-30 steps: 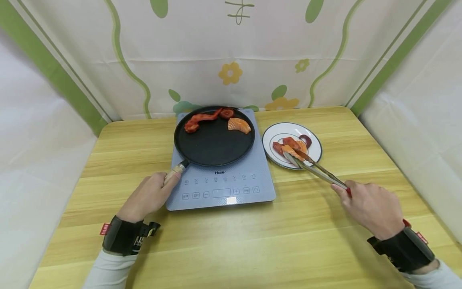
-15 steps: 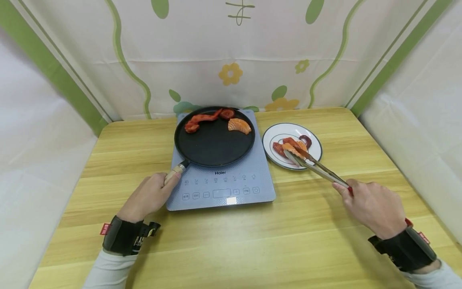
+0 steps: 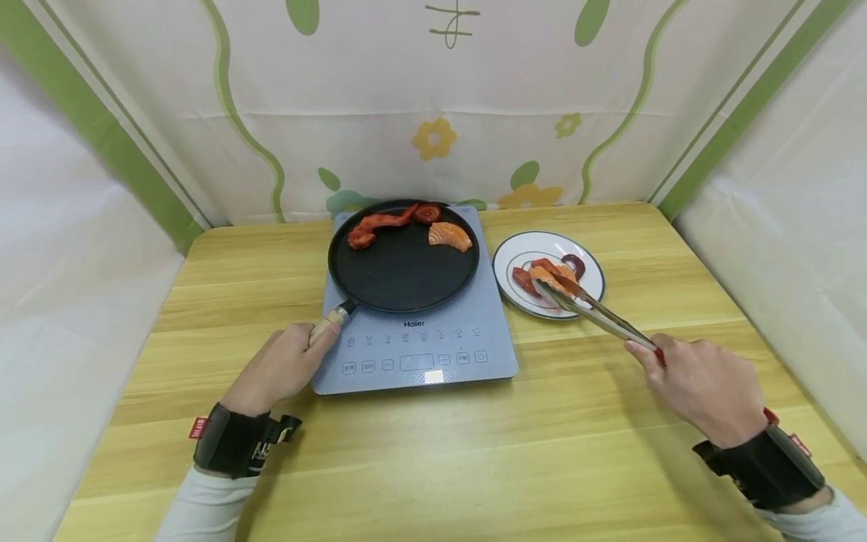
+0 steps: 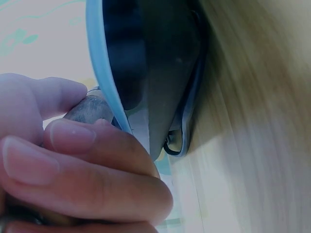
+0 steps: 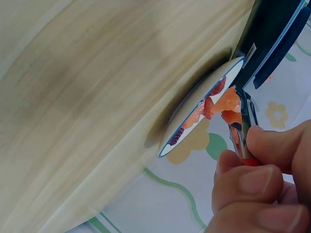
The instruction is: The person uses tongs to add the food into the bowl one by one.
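Observation:
My left hand (image 3: 281, 367) grips the light wooden handle (image 3: 328, 325) of a black frying pan (image 3: 406, 278). In the pan lie an orange salmon slice (image 3: 450, 235), a long red piece of meat (image 3: 379, 221) and a round dark red piece (image 3: 427, 214). My right hand (image 3: 704, 388) holds metal tongs (image 3: 612, 321) with a red part near the fingers. The tongs' tips close around an orange salmon piece (image 5: 227, 101) over the white plate (image 3: 509, 252). Red pieces and a dark purple-red curl (image 3: 574, 264) also lie on this plate.
The pan stands on a grey induction cooker (image 3: 501, 354) with touch buttons along its front. The plate sits right beside the cooker's right edge. A patterned white cloth (image 3: 379, 143) rises behind the wooden table (image 3: 433, 467), and white cloth hangs at both sides.
My right hand has shifted slightly to the right with the tongs, whose tips stay at the salmon. The left hand, pan and plate look the same.

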`<state>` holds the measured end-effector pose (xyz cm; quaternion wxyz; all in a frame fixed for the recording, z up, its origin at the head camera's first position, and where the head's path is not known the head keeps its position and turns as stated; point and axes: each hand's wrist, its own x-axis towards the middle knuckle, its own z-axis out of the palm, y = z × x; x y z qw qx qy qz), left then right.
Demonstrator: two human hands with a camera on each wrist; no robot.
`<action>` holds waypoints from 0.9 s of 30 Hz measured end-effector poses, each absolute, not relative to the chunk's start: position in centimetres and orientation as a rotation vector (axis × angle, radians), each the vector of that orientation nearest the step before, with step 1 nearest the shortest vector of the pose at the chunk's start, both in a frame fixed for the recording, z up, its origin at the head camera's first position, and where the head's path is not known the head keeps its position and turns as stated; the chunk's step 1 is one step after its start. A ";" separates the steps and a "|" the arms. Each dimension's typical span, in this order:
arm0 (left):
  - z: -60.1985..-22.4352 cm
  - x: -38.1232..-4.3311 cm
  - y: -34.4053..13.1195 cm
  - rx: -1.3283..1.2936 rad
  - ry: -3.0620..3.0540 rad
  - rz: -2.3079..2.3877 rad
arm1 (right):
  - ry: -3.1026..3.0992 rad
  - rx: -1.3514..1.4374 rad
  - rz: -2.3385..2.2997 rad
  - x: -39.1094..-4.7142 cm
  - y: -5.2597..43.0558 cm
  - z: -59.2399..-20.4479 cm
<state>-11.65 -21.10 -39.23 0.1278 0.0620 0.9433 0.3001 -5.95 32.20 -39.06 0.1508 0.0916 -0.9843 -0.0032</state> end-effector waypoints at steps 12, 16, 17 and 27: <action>-39.2 -11.6 -21.1 0.183 2.756 0.873 | -2.794 0.289 -0.034 -6.2 31.9 -38.5; -39.2 -11.7 -21.1 0.174 2.754 0.870 | -2.782 0.289 -0.049 -6.3 31.9 -38.4; -39.2 -11.7 -21.1 0.173 2.752 0.871 | -2.780 0.293 -0.048 -6.3 31.9 -38.4; -39.3 -11.8 -21.1 0.177 2.750 0.875 | -2.686 0.361 -0.055 -6.8 31.9 -38.1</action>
